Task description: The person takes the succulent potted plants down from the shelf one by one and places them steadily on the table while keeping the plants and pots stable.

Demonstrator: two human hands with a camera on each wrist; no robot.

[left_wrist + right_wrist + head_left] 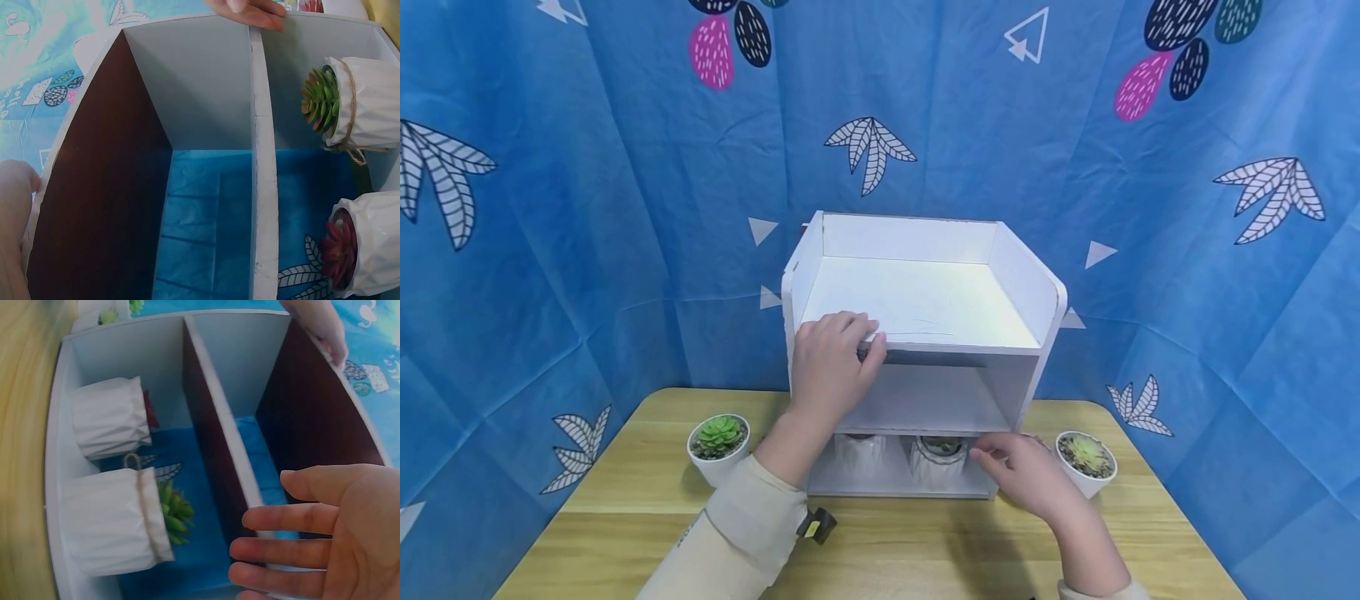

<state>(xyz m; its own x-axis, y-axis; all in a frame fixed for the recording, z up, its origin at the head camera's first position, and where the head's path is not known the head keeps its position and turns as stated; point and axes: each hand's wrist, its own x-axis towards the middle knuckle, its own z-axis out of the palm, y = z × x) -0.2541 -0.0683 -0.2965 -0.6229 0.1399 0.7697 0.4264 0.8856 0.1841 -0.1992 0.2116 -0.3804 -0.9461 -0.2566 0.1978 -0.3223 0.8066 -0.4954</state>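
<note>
A white two-tier shelf (917, 408) with raised sides stands on the table. My left hand (835, 367) grips the front edge of its top board, fingers above and thumb in front. My right hand (1026, 475) is at the right end of the middle board; in the right wrist view its fingers (281, 550) extend loosely beside that board's edge, holding nothing. On the bottom tier are two white pots: one (369, 103) tied with twine and holding a green succulent (320, 100), the other (375, 240) holding a dark red succulent (339, 250).
A white pot with a green succulent (719, 435) stands left of the shelf on the wooden table (887, 550). Another potted pale green succulent (1086, 454) stands to the right. A blue patterned curtain (715, 208) hangs behind and along both sides.
</note>
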